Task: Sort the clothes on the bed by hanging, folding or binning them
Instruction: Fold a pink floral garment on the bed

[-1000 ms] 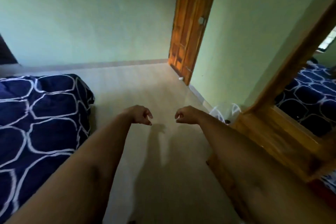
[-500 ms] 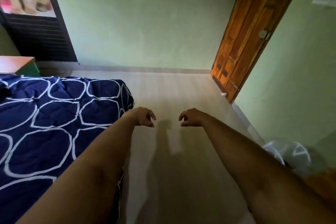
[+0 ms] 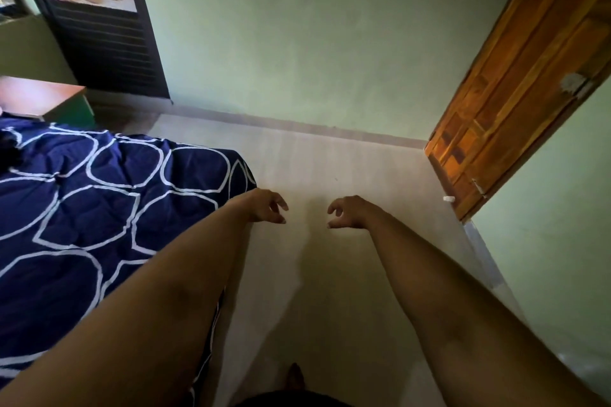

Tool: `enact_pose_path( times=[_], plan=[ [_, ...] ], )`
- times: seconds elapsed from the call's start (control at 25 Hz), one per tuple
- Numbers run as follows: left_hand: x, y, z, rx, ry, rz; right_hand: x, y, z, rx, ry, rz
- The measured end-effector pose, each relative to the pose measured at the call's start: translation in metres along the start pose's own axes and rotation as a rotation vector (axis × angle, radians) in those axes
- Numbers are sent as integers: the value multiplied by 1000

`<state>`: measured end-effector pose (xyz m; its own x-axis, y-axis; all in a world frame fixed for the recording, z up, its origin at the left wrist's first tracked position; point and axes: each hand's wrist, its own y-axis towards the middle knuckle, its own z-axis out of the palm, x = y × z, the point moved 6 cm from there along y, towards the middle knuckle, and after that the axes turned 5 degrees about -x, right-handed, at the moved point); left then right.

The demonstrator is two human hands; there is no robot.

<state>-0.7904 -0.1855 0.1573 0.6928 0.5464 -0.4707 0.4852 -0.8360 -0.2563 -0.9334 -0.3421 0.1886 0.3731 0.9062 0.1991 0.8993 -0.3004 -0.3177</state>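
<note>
left hand point(image 3: 266, 208) and right hand point(image 3: 348, 212) hover empty, fingers point(image 3: 279, 204) loosely curled; likely between garments, next needing a reach left to the bed point(image 3: 99, 208).

Bed point(image 3: 99, 208) has a navy cover point(image 3: 158, 182) with white rings. Dark item point(image 3: 8, 154) lies at the bed's far left edge, cut off, can't identify. Pale floor point(image 3: 347, 175) runs along the bed's right edge, with a small white object point(image 3: 448, 198) on it at the far right.

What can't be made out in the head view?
Head view only:
Cut off by the left edge: dark item on the bed; garment or not, unclear.
Hidden behind the left forearm: the bed's near corner.
Too small: white object by the wooden door.
</note>
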Motion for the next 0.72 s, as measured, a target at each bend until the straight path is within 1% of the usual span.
enact_pose_path(
  times=[0.12,0.24,0.4,0.52,0.72],
  plan=[
    [6,64,-40,-91,-28,-64,-29,64,-42,-5,29,-16],
    [7,120,-82,-184,-72,-60,-53,122,-85,-95,60,-13],
    [16,192,-102,-107,14,-47,-81,190,-113,-148,53,3],
    [34,242,-118,-115,16,-53,-97,242,-132,-159,33,7],
    [78,356,-175,-83,129,-38,-111,373,-170,-22,13,-73]
  ],
)
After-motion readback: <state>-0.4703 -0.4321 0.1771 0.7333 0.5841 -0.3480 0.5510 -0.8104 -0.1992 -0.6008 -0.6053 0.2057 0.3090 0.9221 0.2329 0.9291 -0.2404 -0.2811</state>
